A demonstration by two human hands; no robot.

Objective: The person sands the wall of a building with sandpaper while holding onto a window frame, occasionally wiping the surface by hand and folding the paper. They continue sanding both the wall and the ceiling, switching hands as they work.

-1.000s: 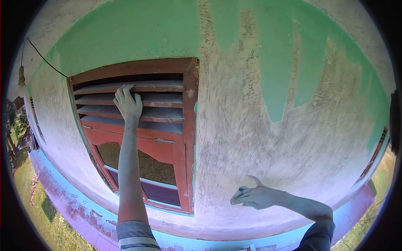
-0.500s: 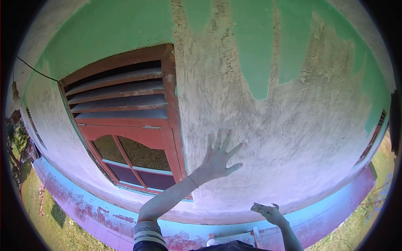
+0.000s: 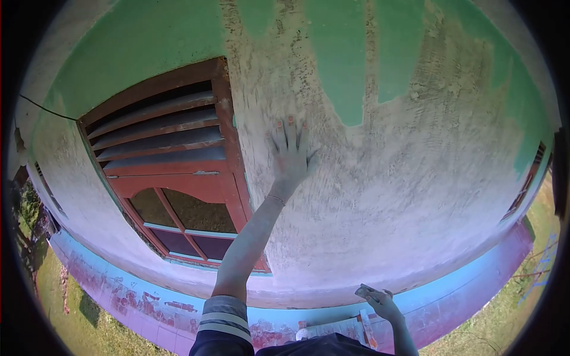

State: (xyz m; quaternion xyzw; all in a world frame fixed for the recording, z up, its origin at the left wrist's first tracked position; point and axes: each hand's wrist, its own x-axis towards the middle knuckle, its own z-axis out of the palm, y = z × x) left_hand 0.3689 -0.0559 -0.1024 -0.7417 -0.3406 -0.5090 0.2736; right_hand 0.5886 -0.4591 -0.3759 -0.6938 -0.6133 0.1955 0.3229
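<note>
My left hand (image 3: 291, 159) is raised against the wall (image 3: 380, 190), with its fingers spread over a bare, scraped patch right of the window. It holds nothing. Whether the whole palm touches the plaster cannot be made out. Lower and to the right, my right hand (image 3: 386, 305) is closed around a small, flat greyish piece (image 3: 363, 291), held just in front of the wall's foot. Its exact kind is too small to tell. Green paint (image 3: 338, 65) covers the upper wall and ends in jagged strips above the whitish, rough surface.
A red-brown window (image 3: 234, 154) with louvres and panes stands to the left. Below runs a tiled ledge (image 3: 151, 320) with worn paint. A whitish wooden object (image 3: 338, 328) lies near my body. Grass (image 3: 113, 326) borders both sides, and a dark cable (image 3: 50, 110) hangs at the left.
My left hand has moved up and slightly left along the wall, its arm stretching further. My right hand still holds the small piece in nearly the same place. The view has shifted slightly.
</note>
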